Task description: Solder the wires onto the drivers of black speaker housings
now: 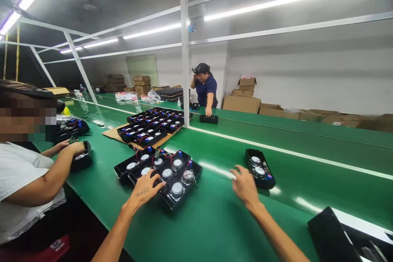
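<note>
On the glossy green tabletop (215,225), a lone black rectangular casing with two round silver speakers (260,166) is seen just right of the right hand (245,186), the nearer one, held open, fingers spread, empty. Its long axis is angled away from the body, its blue-and-red part (269,177) set at the near, rightward end. The left hand (145,186) is laid, thumb and fingers parted, at the grouped black speaker casings (182,183); whether one is gripped cannot be told.
</note>
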### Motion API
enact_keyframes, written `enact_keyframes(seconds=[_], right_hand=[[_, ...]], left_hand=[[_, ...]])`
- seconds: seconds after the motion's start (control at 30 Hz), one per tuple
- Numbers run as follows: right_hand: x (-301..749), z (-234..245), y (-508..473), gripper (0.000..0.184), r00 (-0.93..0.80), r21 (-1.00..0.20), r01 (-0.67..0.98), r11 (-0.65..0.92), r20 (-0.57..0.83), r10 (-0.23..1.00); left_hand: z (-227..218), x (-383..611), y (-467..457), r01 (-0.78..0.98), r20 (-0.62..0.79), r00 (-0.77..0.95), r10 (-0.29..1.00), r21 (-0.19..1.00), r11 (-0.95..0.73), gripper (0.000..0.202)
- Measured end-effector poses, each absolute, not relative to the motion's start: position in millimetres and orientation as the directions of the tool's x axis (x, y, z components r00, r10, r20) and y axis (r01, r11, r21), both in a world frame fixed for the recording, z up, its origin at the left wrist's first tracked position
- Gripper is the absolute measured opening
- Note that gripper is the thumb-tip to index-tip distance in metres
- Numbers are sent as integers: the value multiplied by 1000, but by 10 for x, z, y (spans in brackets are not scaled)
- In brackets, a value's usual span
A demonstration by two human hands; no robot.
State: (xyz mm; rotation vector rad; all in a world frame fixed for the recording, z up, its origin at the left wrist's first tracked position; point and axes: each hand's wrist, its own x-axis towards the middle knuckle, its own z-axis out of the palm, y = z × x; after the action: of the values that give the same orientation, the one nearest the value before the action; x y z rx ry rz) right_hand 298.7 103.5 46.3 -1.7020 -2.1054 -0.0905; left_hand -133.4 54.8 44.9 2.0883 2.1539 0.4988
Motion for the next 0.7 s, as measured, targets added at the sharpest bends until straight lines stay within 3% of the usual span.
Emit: enact_keyframes(seconds=[0.1,0.13,0.23,0.33,0.43,0.5,0.57,0.7], right_hand=[[2083,516,616,50,-467,-309,774,552,310,828],[1817,555,495,53,-513,-342,743,575,261,818],[1306,717,324,51,-415,-332,841,427,108,903],[1209,858,421,45,-306,-288,904,316,79,949],[1305,916,573,46,-275,-264,924,275,40,961],[1408,917,641,39,-260,-249,935,252,-1,966],[1554,906,695,31,-248,-223,946,237,-26,968],[2042,912,820,44,-271,-160,952,261,-45,962]], left_hand=[[469,-1176,483,956,151,-69,986,294,22,34],[476,-1112,454,956,148,-77,986,292,31,35],[497,-892,332,952,138,-128,982,293,83,41],[501,-623,164,941,126,-178,976,311,131,43],[483,-293,-22,930,109,-173,979,344,126,32],[469,-35,-142,904,106,-137,985,421,80,29],[452,252,-249,826,87,-80,993,564,17,39],[350,927,-408,520,5,73,997,853,-42,54]])
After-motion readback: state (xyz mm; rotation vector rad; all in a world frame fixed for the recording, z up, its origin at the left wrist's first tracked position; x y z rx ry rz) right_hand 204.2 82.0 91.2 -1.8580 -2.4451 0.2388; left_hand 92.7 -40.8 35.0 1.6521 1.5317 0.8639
